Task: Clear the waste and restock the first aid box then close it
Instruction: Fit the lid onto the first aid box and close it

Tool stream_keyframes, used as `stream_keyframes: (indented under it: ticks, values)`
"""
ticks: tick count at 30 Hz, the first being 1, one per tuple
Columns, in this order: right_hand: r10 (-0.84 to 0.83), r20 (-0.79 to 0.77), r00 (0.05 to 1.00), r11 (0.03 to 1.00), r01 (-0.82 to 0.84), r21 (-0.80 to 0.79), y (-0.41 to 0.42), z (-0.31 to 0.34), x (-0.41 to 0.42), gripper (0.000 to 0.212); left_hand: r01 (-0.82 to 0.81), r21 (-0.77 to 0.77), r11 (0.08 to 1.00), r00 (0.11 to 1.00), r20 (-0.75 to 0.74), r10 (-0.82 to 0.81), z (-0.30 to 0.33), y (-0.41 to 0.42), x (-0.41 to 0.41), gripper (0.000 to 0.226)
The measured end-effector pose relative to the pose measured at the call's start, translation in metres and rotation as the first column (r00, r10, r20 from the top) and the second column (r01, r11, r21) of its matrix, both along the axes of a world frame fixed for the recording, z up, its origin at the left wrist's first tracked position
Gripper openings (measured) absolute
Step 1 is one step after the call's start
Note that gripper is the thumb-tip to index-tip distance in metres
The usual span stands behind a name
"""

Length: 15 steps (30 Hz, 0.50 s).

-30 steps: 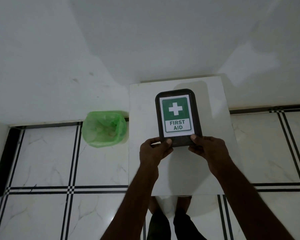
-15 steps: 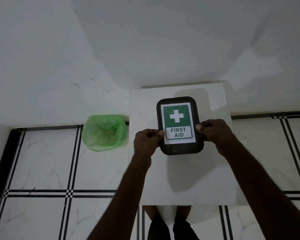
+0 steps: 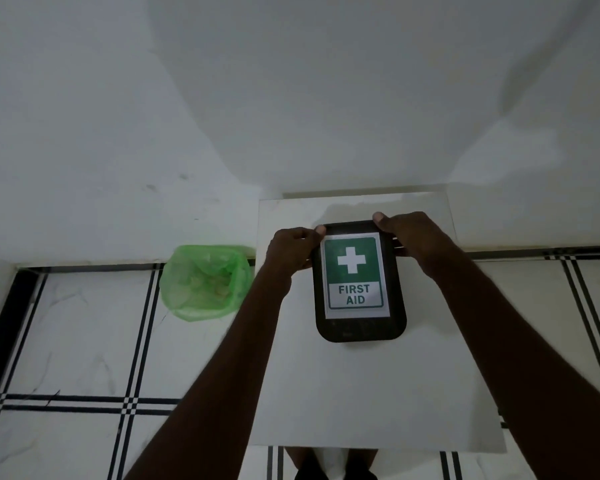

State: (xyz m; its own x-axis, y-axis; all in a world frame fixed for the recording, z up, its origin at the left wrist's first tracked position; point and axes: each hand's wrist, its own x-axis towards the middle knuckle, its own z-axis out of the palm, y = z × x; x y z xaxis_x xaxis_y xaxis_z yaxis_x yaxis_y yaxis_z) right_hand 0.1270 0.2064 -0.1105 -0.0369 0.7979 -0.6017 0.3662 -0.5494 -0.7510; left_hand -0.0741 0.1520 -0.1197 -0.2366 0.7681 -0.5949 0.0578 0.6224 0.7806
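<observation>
The first aid box [image 3: 359,327] is a black, round-cornered case with a green and white "FIRST AID" label on its lid. It lies closed on a small white table [image 3: 361,393]. My left hand [image 3: 293,249] grips the box's far left corner, thumb on the top edge. My right hand [image 3: 407,237] grips the far right corner the same way. Nothing of the box's inside shows.
A bin lined with a green plastic bag [image 3: 205,282] stands on the tiled floor just left of the table, against the white wall. My feet show under the table's near edge.
My hands have slid from the near edge, along the sides, to the far corners of the box. The box has come nearer to me on the table.
</observation>
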Motion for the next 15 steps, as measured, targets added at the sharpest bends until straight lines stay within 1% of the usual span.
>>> stream_keyframes:
  ticks: [2,4,7,11,13,15]
  values:
    - [-0.038,0.008,0.999,0.999,0.038,-0.016,0.006,-0.005,-0.001,0.037,-0.020,-0.014,1.000,1.000,0.021,0.020,-0.005,0.003,-0.002,0.036]
    - [-0.008,0.033,0.999,1.000,0.008,-0.004,0.009,-0.007,0.000,0.040,-0.063,-0.026,0.998,0.997,0.044,0.064,-0.011,0.006,-0.003,0.034]
    - [0.035,0.096,0.995,0.999,-0.039,0.034,0.010,-0.011,-0.003,0.046,-0.128,-0.042,0.991,0.991,0.033,0.130,-0.017,0.011,0.000,0.032]
    - [0.015,0.138,0.990,0.997,-0.026,0.078,0.007,-0.016,-0.008,0.040,-0.181,-0.047,0.982,0.980,0.071,0.184,-0.020,0.014,0.004,0.025]
    - [-0.015,0.125,0.992,0.995,0.003,0.097,0.004,-0.017,-0.009,0.037,-0.186,-0.027,0.982,0.981,0.051,0.187,-0.020,0.012,0.006,0.023]
    - [-0.033,0.122,0.992,0.991,0.017,0.133,0.000,-0.017,-0.008,0.036,-0.174,0.013,0.985,0.985,-0.010,0.174,-0.019,0.007,0.008,0.024]
